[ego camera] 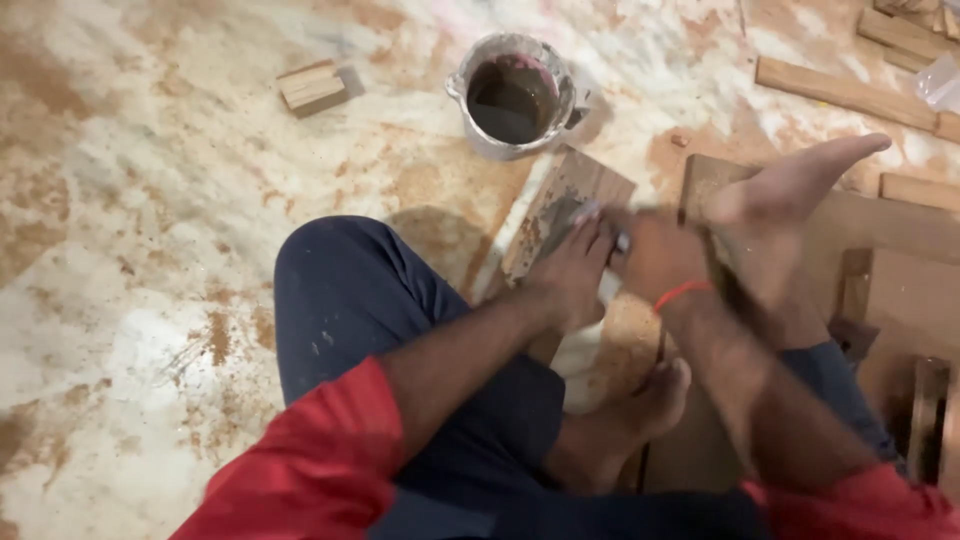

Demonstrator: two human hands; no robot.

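1. No printed label or sign shows. The only wrapping in view is a clear plastic bag [941, 80] at the 2 o'clock edge, lying against a wooden strip; what it holds cannot be told.
2. One container stands on the stained marble floor [130, 250] at 12 o'clock: a round metal pot [514, 96] with a smeared rim, holding a dark brown liquid with a pinkish trace on the inner wall.
3. A small flat wooden board [563, 205] lies just below the pot, tilted toward 1 o'clock, its upper face partly coated grey.
4. The left hand [575, 262] rests on the lower end of that board, fingers curled over something pale and blurred; what it is cannot be told.
5. The right hand [655, 255], with an orange thread [683, 293] round the wrist, is touching the left hand at the board's edge. Blur hides whether it is clamped on anything.
6. Two bare feet: one [790, 190] raised on a large wooden panel [900, 235] at 3 o'clock, the other [640, 410] tucked under at 5 o'clock.
7. One small stack of wooden offcuts [313, 88] lies at 11 o'clock, well apart from the pot.
8. Several wooden strips [845, 92] lie at 1 to 2 o'clock; at least four can be counted.
9. The sleeves are red, the trousers [350, 300] dark blue.
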